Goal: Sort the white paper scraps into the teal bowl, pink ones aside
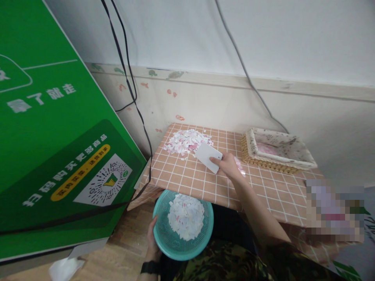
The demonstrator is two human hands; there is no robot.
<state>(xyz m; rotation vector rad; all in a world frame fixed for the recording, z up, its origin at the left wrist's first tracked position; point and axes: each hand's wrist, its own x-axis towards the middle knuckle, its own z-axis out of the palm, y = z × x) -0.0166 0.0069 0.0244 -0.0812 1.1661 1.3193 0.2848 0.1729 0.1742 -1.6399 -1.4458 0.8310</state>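
Note:
My left hand [152,237] is closed on the left rim of a round teal plastic basket [208,234], held just below the front edge of the table. Inside it lies a heap of small white paper scraps [186,216], a few of them pink. My right hand [230,164] grips the near right end of a flat white plastic scraper [206,157] over the tabletop. The far left end of this scraper meets the edge of a loose pile of white and pink paper scraps [183,141]. Some shiny pink strips [240,167] lie partly hidden behind my right hand.
A cloth-lined wicker basket [249,150] stands at the back right of the checked tablecloth [181,177]. On the left rises a big green panel [43,136], with a black cable [143,125] hanging before it. The wall [205,97] borders the table's back.

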